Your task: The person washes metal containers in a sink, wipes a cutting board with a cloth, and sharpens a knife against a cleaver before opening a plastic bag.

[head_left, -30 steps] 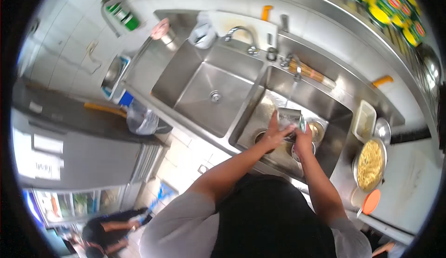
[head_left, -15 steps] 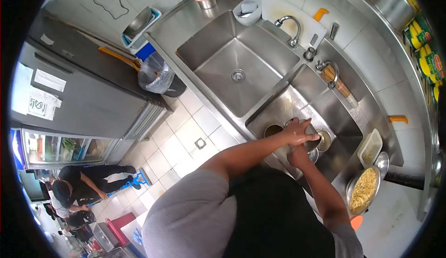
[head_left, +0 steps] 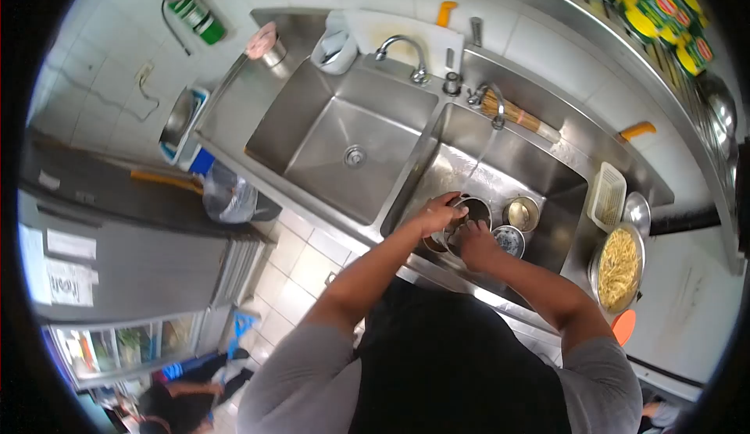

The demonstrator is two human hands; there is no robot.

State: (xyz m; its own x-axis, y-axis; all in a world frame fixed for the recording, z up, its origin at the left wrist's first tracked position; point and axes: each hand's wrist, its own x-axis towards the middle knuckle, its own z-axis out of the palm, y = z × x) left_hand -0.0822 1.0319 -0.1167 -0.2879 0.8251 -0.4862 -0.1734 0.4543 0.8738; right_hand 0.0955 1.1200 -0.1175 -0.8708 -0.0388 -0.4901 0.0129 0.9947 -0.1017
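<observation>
1. While water runs in a thin stream from the right tap (head_left: 494, 110), both hands work over a round metal container (head_left: 471, 210) in the right sink basin (head_left: 547, 176).
2. Left hand (head_left: 434, 215) curls its fingers over the container's near rim, gripping it.
3. Right hand (head_left: 473, 240) rests against the container's lower edge, fingers bent toward the inside; whether it pinches anything cannot be told.
4. Two smaller metal cups (head_left: 522, 214) sit just beside the container in the same basin.
5. Left basin (head_left: 344, 141) lies next to it, with its own tap (head_left: 402, 47) behind.
6. On the counter to the right stand a bowl of noodles (head_left: 619, 268) and a white basket (head_left: 606, 197)
</observation>
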